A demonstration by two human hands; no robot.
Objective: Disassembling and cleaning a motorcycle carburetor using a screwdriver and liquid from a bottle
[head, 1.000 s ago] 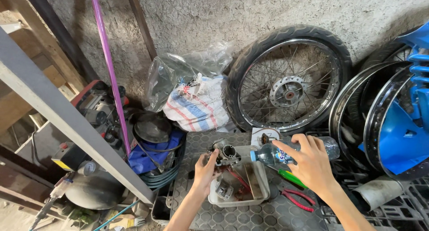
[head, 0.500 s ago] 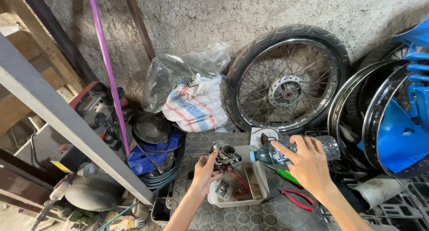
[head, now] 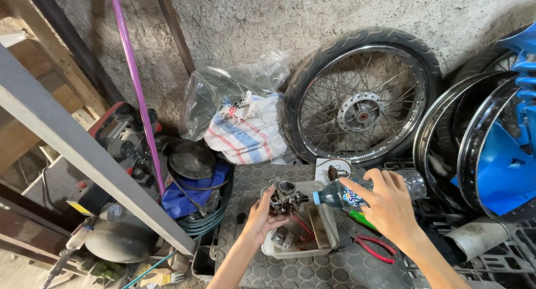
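Hex-tile mat (head: 346, 266) | left hand (head: 261, 219) grips carburetor (head: 285, 197) | right hand (head: 388, 205) clasps bottle (head: 340, 195) — lying level, cap leftward

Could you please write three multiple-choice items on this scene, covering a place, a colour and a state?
1. Where is the metal engine part held?
A. above the white tray
B. inside the spoked wheel
C. on the grey beam

2. What colour are the plier handles?
A. yellow
B. red
C. green

3. How is the plastic bottle held?
A. standing upright
B. lying on the floor
C. tipped sideways, neck toward the part

Answers: 1 A, the left hand holds it over the tray. 2 B, the handles are red. 3 C, the right hand holds it sideways.
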